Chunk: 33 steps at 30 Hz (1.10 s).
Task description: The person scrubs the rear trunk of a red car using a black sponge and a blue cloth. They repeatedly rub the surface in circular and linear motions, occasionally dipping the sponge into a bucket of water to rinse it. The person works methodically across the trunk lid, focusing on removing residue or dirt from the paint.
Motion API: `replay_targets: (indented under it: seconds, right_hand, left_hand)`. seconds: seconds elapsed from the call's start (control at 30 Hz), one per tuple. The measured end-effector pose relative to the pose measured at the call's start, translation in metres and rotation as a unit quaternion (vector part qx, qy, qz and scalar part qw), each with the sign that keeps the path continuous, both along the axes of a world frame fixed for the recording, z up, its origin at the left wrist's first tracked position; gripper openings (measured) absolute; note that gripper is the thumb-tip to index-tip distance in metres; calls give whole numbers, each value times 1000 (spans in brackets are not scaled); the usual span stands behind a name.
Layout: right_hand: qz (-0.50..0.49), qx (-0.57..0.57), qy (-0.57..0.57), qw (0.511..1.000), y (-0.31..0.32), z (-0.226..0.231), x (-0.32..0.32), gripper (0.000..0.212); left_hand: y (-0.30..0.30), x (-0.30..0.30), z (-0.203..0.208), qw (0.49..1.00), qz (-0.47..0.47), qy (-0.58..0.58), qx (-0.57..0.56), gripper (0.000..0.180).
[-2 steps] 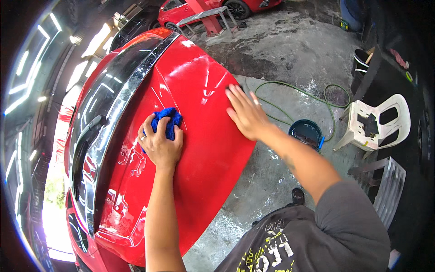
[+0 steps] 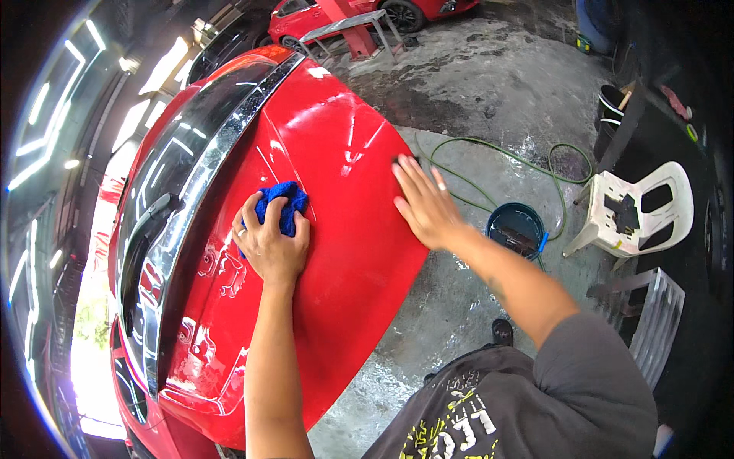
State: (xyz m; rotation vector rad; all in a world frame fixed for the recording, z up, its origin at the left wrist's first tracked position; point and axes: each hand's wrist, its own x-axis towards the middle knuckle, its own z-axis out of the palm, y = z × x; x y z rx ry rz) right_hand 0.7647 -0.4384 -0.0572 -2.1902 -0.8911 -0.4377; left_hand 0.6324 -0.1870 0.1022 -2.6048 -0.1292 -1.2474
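On red car panel [image 2: 344, 268]: clasping blue cloth [image 2: 294, 206] in left hand [image 2: 274, 245], grip curled over bunched fabric. Near panel's outer edge: resting right hand [image 2: 428, 206] flat, grip released, with dark patch [image 2: 395, 161] at fingertips, too unclear to identify. In judgement, for good work: keep cloth flat and clean-faced, press evenly, wipe in overlapping straight passes, refold at any sign of grit. Beyond panel, on grey floor [image 2: 474, 92]: bucket [image 2: 501, 212], green hose [image 2: 489, 143]; farther right, white plastic chair [image 2: 610, 185]. On dark grey shirt [image 2: 596, 375]: white and yellow-green lettering [image 2: 462, 428], partly folded, not transcribed. Cannot make out any label on cloth or bucket.
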Motion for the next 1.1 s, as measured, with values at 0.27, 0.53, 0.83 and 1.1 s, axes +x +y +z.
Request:
replay_targets:
  seconds: [0.27,0.53,0.83,1.1]
  right_hand:
    - [10,-4,-52,999,-1,33,81,67]
    - [47,2,-84,995,-25,-7,48,70]
    - [40,-36,-75,996,-35,-18,28,66]
    - [-76,-118,69,988,-26,-37,-132,69]
  left_hand:
    - [-11,5,3,1000,6,14,-3,32]
    - [-8,2,3,1000,15,10,11,31]
    - [-4,0,-1,1000,10,9,8,33]
    - [-1,-1,-2,1000,15,7,15,31]
